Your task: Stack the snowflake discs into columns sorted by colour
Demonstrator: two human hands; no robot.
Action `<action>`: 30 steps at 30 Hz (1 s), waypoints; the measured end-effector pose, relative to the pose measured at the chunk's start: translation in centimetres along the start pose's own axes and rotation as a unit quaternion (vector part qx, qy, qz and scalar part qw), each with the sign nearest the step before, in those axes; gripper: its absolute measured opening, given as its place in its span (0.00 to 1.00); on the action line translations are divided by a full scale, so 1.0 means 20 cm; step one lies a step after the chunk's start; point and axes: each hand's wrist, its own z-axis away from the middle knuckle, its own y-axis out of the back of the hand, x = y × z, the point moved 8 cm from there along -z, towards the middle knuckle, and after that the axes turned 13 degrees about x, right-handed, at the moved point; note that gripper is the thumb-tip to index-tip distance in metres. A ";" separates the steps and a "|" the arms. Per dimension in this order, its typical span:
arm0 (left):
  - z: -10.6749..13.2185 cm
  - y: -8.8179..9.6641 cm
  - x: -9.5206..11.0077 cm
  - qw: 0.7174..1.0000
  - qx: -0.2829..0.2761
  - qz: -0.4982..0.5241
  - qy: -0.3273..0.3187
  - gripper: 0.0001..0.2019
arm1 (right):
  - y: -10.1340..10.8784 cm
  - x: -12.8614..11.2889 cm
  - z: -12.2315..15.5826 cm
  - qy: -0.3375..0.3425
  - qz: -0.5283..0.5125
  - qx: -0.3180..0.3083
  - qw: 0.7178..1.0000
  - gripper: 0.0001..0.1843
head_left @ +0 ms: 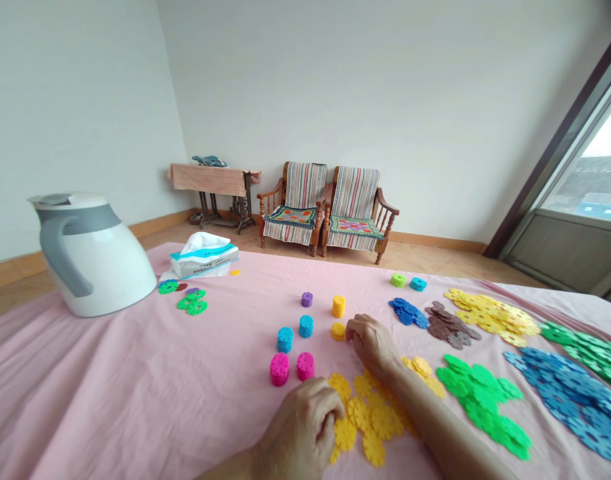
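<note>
My left hand (305,427) is curled closed at the left edge of a loose pile of yellow flower-shaped discs (383,420); what its fingers hold, if anything, is hidden. My right hand (373,343) reaches over that pile, its bent fingers just right of a short stack of yellow discs (338,331). Whether they pinch a disc does not show. Behind stands a taller yellow stack (338,306). Two pink stacks (279,369) stand beyond my left hand, with blue stacks (285,339) and a purple stack (307,299) further back.
Loose piles of bright green (480,400), blue (575,400), brown (450,325) and yellow discs (495,315) lie to the right. A white-grey jug (103,260), a tissue box (205,259) and a few green discs (192,303) are at left on the pink cloth (135,387).
</note>
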 end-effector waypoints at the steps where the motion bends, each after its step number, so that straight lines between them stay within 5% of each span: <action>1: 0.00 0.00 0.00 1.000 -0.002 0.001 0.000 0.14 | 0.00 -0.01 0.00 0.000 -0.003 -0.004 1.000 0.15; 8: 0.00 0.00 0.00 1.000 -0.006 0.000 0.006 0.14 | 0.00 -0.01 0.00 -0.010 0.009 -0.005 1.000 0.14; 15: -0.02 0.02 0.03 1.000 -0.020 0.004 0.016 0.13 | 0.01 0.21 0.01 -0.132 0.147 -0.019 0.980 0.14; 30: -0.02 0.03 0.09 0.997 -0.052 -0.051 0.025 0.08 | 0.01 0.26 0.04 -0.161 0.176 -0.024 0.971 0.14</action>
